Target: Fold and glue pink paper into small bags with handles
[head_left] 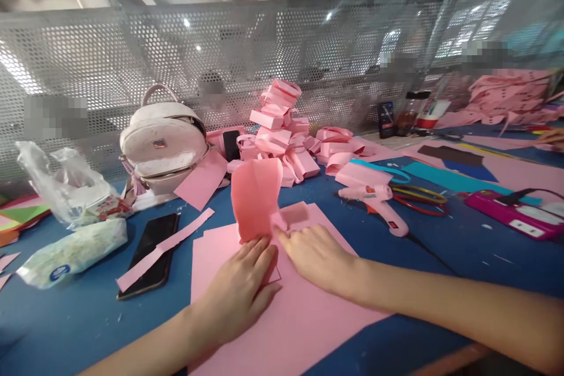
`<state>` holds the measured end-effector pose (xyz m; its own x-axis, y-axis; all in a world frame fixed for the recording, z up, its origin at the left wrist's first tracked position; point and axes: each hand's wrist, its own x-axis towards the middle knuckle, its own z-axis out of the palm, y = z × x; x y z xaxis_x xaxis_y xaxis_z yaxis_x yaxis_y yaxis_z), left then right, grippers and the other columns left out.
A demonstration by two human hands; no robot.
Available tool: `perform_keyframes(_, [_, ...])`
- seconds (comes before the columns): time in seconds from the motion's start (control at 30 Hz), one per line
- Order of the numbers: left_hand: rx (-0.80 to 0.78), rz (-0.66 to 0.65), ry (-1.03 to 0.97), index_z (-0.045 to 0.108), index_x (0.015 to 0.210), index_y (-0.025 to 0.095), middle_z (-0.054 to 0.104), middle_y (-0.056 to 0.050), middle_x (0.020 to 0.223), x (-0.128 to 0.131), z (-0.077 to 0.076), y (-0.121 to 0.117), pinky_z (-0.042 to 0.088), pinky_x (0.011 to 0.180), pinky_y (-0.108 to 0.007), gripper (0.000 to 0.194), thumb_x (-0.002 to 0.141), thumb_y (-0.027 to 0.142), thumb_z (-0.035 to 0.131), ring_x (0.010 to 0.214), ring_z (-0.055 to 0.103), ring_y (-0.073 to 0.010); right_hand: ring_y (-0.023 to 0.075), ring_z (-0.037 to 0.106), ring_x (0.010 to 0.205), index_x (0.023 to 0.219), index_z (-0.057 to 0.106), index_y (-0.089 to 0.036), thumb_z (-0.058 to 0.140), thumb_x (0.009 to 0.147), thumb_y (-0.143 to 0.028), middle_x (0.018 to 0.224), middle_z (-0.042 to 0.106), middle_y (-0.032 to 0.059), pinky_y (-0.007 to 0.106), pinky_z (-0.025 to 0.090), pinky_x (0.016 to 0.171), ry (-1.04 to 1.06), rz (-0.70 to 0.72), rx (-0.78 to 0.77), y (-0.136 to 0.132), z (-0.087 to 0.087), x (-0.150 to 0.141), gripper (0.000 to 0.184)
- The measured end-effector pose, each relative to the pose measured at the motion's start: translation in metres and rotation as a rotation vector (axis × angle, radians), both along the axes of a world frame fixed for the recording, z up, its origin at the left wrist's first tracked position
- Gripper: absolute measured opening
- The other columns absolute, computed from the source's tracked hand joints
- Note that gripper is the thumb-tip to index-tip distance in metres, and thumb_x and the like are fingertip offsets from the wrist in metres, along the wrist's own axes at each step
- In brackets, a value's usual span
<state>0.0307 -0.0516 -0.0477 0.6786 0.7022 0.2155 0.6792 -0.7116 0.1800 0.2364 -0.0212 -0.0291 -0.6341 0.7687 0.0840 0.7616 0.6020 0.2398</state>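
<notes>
A coral-pink piece of paper [257, 197] stands up, bent, above a stack of larger pink sheets [304, 317]. My left hand [238, 288] lies over its lower part, fingers stretched and side by side, thumb apart, pressing it onto the stack. On the other side, my right hand [319, 255] is closed, its fingers curled and the index fingertip at the paper's lower right edge. Whatever lies under the curled fingers is hidden. Just right of the stack is a pink hot glue gun [374, 202] with a dark cord.
Folded pink paper pieces [282, 135] are heaped at the back beside a pale backpack [163, 135]. Left lie a phone [152, 252] under a pink strip, a tissue pack [74, 249] and a plastic bag [70, 182]. Right, a magenta power strip [513, 211]. Another person's hand [553, 138] shows far right.
</notes>
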Motion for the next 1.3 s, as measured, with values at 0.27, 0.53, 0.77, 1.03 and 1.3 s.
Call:
perform_keyframes(0.27, [-0.004,-0.031,-0.039,0.043,0.141,0.012,0.054,-0.019,0.143,-0.004,0.004,-0.004,0.044,0.11,-0.052,0.047,0.101,0.035,0.047,0.136,0.048,-0.0325,0.0282,0.07,0.076,0.087,0.071,-0.006,0.05,0.078,0.003,0.082,0.073,0.0178,0.032,0.044,0.06,-0.071,-0.136,-0.103,0.009,0.021,-0.028,0.025])
perform_keyframes(0.53, [0.017,-0.056,-0.046,0.044,0.14,0.011,0.053,-0.019,0.144,-0.006,0.004,-0.006,0.045,0.11,-0.05,0.046,0.1,0.033,0.047,0.136,0.047,-0.0324,0.0238,0.07,0.071,0.105,0.069,-0.009,0.049,0.084,-0.003,0.083,0.074,0.0127,0.029,0.038,0.058,0.039,-0.091,-0.205,-0.009,0.034,-0.018,0.029])
perform_keyframes(0.77, [0.024,-0.059,-0.066,0.046,0.136,0.013,0.055,-0.018,0.141,-0.008,0.006,-0.006,0.045,0.109,-0.049,0.042,0.101,0.035,0.045,0.134,0.049,-0.0311,0.0149,0.069,0.079,0.092,0.074,-0.026,0.046,0.089,-0.011,0.089,0.076,-0.0018,0.024,0.036,0.061,0.246,-0.027,-0.249,-0.006,0.052,0.008,0.031])
perform_keyframes(1.03, [0.024,-0.098,-0.079,0.043,0.133,0.017,0.062,-0.014,0.13,-0.022,0.01,0.012,0.051,0.098,-0.042,0.051,0.096,0.051,0.052,0.115,0.062,-0.0288,0.0175,0.065,0.093,0.091,0.068,-0.02,0.046,0.086,-0.006,0.102,0.072,0.0034,0.025,0.036,0.069,0.361,-0.078,-0.103,0.035,0.044,0.032,0.026])
perform_keyframes(1.3, [0.072,-0.076,-0.04,0.059,0.116,0.02,0.069,-0.008,0.099,-0.033,0.025,0.03,0.049,0.091,-0.04,0.038,0.105,0.04,0.028,0.091,0.066,-0.0233,0.0208,0.065,0.089,0.097,0.068,-0.018,0.056,0.089,-0.018,0.098,0.071,0.0062,0.026,0.04,0.067,0.351,-0.019,-0.109,0.051,0.02,0.032,0.014])
